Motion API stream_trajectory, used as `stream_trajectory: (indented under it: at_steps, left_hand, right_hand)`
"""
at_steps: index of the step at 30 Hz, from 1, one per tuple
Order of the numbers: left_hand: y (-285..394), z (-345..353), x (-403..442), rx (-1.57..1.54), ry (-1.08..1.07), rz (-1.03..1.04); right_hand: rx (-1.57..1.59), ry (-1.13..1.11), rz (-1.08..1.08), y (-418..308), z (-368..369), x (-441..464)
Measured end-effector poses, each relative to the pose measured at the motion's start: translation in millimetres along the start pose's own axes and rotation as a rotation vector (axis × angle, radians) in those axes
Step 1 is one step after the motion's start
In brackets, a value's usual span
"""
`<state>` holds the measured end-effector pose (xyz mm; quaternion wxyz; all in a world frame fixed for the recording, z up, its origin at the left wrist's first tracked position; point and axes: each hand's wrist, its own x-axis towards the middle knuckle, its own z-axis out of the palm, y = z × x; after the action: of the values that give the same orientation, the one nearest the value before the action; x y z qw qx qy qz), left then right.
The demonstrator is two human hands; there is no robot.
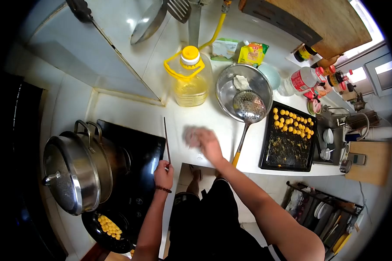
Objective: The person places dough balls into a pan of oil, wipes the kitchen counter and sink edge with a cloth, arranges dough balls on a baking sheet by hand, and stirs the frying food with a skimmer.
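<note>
My left hand is closed around dark chopsticks that point up and away over the counter beside the cooktop; I cannot tell whether it is one stick or a pair. Smeared by motion, my right hand is over the white counter with a greyish crumpled cloth at its fingers. Whether that is fabric or paper is too blurred to tell. To its right, a skimmer with a yellow-ended handle rests across a metal bowl, which also holds a white crumpled piece.
A lidded steel pot stands on the black cooktop, with a pan of yellow balls near it. More balls sit on a black tray at right. An oil jug stands behind; a sink lies far right.
</note>
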<state>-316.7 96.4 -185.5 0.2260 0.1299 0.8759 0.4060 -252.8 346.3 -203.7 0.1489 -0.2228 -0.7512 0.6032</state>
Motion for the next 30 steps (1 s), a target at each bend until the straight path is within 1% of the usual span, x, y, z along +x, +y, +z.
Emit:
stream_trajectory:
  at_steps: [1,3,4,5,7,9,10,11,13,15,16,17,19,20,21,23,24,25,26,27,28,29,30]
  left_hand:
    - [-3,4,3,-0.002,-0.008,0.000]
    - [-6,12,12,0.104,-0.005,0.034]
    - [-6,15,17,0.135,-0.033,0.010]
    - [-6,17,22,0.137,-0.039,0.014]
    - [-5,24,29,0.256,-0.045,0.144]
    - [-3,33,37,0.307,-0.083,0.175]
    - [3,37,41,0.386,-0.110,0.173]
    - [8,41,45,0.465,-0.136,0.169]
    - [13,48,53,0.484,-0.136,0.184]
    - [16,52,59,0.531,-0.141,0.226]
    - [17,52,60,0.492,-0.122,0.272]
    - [16,51,57,0.493,-0.122,0.268]
    - [10,47,52,0.345,-0.037,0.278]
    - [8,41,43,0.292,-0.019,0.260]
    - [-4,35,32,0.289,-0.006,0.256]
    - [-33,36,13,0.220,0.067,0.157]
    - [-42,38,0,0.165,0.066,0.067]
    - [-45,34,-15,0.111,0.068,-0.024]
    - [-49,33,-29,0.067,0.036,-0.058]
    - [-57,34,-42,-0.001,0.032,-0.033]
    - [-63,37,-56,-0.057,0.016,-0.062]
    - [-67,42,-65,-0.120,0.008,-0.084]
    - [-72,49,-74,-0.136,0.050,-0.097]
  right_hand:
    - [-0.669,0.161,-0.285,-8,-17,7]
    - [-0.708,0.164,-0.282,8,-12,-8]
    - [-0.741,0.165,-0.286,18,-5,-17]
    - [-0.708,0.071,-0.319,26,5,-34]
    - [-0.572,-0.029,-0.388,32,22,-72]
    - [-0.514,-0.121,-0.320,23,26,-89]
    - [-0.448,-0.153,-0.339,15,19,-88]
    - [-0.452,-0.147,-0.339,29,11,-81]
    - [-0.303,-0.004,-0.360,68,-4,-61]
    - [-0.646,0.281,-0.027,15,-23,-46]
    - [-0.715,0.255,-0.049,14,-24,-48]
    - [-0.714,0.251,-0.048,17,-21,-53]
    - [-0.730,-0.016,-0.193,21,-10,-72]
    - [-0.721,-0.072,-0.238,19,-4,-83]
    - [-0.700,-0.115,-0.250,19,1,-94]
    - [-0.556,-0.218,-0.170,22,5,-104]
    - [-0.485,-0.177,-0.123,29,6,-108]
    - [-0.489,-0.186,-0.147,15,3,-105]
    - [-0.372,-0.141,-0.078,2,1,-106]
    - [-0.252,-0.107,0.001,-17,1,-112]
    - [-0.265,-0.112,0.007,-39,2,-109]
    - [-0.268,-0.142,-0.022,-43,7,-103]
    - [-0.295,-0.155,-0.081,-44,14,-99]
